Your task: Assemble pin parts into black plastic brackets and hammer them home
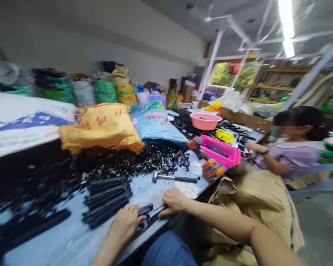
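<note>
My left hand [125, 224] is curled round a black plastic bar [145, 210] at the near edge of the table [72, 240]. My right hand [174, 201] presses down on the same bar's right end, fingers bent over it. Just left of my hands lies a stack of long black bars [107, 199]. A hammer [173, 177] lies beyond my right hand, beside several small white discs [189, 189].
A heap of small black parts [144, 159] spreads across the table. Yellow [100, 127] and blue [155, 123] sacks lie behind it. A cordless drill [207, 159], pink tray [222, 151] and pink bowl [205, 120] stand right. A person in purple [291, 151] works at the far end.
</note>
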`<state>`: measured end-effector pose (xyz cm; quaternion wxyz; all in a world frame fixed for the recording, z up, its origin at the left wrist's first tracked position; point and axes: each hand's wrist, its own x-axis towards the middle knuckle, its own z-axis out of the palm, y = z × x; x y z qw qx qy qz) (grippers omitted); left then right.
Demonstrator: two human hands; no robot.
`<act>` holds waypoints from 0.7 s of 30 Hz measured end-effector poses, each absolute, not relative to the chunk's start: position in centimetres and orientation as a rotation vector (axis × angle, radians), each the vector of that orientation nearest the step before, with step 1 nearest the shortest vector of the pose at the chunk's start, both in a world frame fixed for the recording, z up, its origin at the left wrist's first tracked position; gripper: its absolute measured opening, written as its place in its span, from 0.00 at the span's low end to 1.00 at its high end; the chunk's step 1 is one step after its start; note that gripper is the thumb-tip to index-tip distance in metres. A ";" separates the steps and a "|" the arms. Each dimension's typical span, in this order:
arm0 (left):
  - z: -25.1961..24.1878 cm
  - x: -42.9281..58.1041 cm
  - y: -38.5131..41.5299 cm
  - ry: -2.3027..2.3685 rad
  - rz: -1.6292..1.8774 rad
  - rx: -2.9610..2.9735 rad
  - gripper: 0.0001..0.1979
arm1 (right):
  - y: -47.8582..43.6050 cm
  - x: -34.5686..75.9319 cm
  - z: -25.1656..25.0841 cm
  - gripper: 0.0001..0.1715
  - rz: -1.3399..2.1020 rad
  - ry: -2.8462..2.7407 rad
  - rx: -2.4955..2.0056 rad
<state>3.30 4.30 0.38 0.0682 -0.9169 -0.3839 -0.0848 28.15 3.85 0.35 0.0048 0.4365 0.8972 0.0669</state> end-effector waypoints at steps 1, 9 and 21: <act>1.2 3.3 3.9 -1.179 -0.201 -2.803 0.15 | 3.9 28.1 0.6 0.38 0.198 2.827 1.327; 2.5 1.4 0.1 -1.448 -0.299 -2.817 0.23 | 3.2 26.8 3.2 0.38 0.029 3.037 0.906; 8.0 0.8 -7.7 -0.950 -1.463 -3.007 0.29 | -2.7 23.1 9.4 0.34 -1.042 3.577 0.099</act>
